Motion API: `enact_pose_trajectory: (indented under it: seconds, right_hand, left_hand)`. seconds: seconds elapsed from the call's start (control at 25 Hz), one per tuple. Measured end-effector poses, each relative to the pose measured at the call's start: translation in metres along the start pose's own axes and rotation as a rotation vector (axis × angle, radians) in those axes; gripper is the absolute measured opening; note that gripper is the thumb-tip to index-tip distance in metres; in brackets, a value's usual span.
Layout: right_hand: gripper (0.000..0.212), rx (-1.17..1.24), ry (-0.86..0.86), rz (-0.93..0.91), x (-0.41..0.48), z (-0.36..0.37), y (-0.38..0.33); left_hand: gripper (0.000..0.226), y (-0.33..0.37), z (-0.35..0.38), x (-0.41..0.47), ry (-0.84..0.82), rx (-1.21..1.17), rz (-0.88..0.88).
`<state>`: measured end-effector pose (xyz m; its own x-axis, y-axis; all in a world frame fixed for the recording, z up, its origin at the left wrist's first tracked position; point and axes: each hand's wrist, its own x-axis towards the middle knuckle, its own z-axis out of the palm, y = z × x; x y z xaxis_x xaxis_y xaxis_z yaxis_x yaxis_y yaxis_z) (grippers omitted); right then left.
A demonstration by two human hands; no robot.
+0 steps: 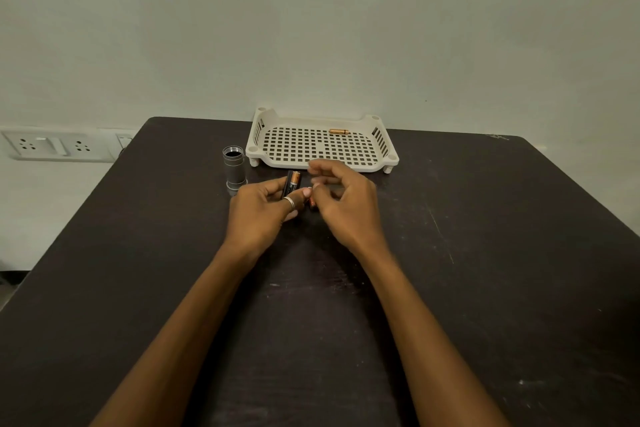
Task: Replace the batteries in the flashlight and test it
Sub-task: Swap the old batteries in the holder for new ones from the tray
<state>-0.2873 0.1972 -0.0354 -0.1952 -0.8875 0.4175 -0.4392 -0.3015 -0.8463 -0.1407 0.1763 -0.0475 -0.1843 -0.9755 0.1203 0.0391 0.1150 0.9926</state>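
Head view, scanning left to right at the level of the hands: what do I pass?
White wall socket plate → grey metal flashlight tube, standing upright → left hand → black and copper battery that it holds → right hand. The white perforated plastic tray spans several of these, so it is left out.

We're looking down at the white slotted tray (254, 135) at the far edge of the dark table (485, 253), and a copper battery (338, 131) lies inside by its back wall. Just left of the tray, the grey flashlight body (234, 166) stands upright, open end up. Right in front of the tray, our left hand (258, 208) pinches a black-and-copper battery (293, 184). Our right hand (346, 204) is close beside it, fingers curled. A small orange piece (312, 203) shows between the hands, and we can't tell which one holds it.
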Motion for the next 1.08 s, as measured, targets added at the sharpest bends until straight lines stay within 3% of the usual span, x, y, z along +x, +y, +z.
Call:
enact_pose_trajectory:
  seconds: [0.24, 0.4, 0.84, 1.08]
  right_hand:
    - [0.054, -0.149, -0.12, -0.278, -0.01, 0.012, -0.006]
    - [0.06, -0.29, -0.167, -0.289, -0.01, 0.016, -0.006]
    - [0.053, -0.365, -0.106, -0.406, -0.012, 0.017, -0.002]
    - [0.064, -0.111, -0.12, -0.234, -0.009, 0.021, -0.001]
  left_hand:
    - [0.019, 0.002, -0.006, 0.002, -0.006, -0.148, -0.023]
    - [0.017, 0.001, -0.007, 0.003, 0.005, -0.119, -0.036]
    - [0.015, 0.006, -0.011, 0.001, -0.003, -0.2, -0.048]
    - [0.017, 0.007, -0.012, 0.001, -0.015, -0.234, -0.026]
